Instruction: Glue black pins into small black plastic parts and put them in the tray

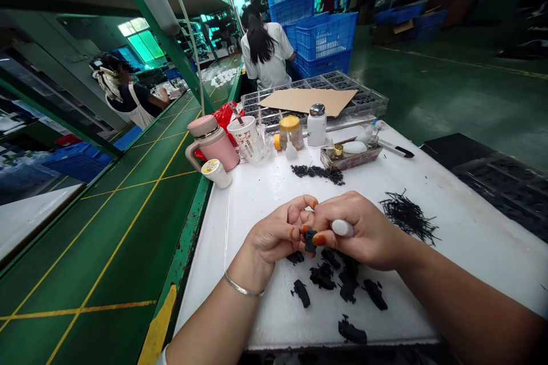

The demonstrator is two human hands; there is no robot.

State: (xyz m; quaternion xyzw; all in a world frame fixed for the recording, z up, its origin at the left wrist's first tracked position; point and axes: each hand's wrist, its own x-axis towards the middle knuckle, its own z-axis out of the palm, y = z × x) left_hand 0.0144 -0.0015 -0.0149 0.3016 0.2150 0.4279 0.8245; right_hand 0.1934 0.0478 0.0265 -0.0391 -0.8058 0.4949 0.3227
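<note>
My left hand [280,231] is closed, pinching a small black moulded part [310,239] between thumb and fingers. My right hand [359,228] meets it there, its thumb and fingertips at the same part. Wrapped in my right fingers is a white round-ended tool [343,228]; only its blunt end shows, and its other end is hidden. Several similar black parts [323,276] with thin prongs lie on the white tabletop [274,319] beneath and in front of my hands. One of them [351,331] rests near the front edge.
Thin black pins [409,217] lie heaped at right; tiny black pieces [317,172] lie beyond my hands. Farther back stand a pink flask [214,145], a paper cup [247,140], a white metal-capped bottle [317,125] and a small box [353,158]. A green conveyor [115,228] runs at left; co-workers sit beyond.
</note>
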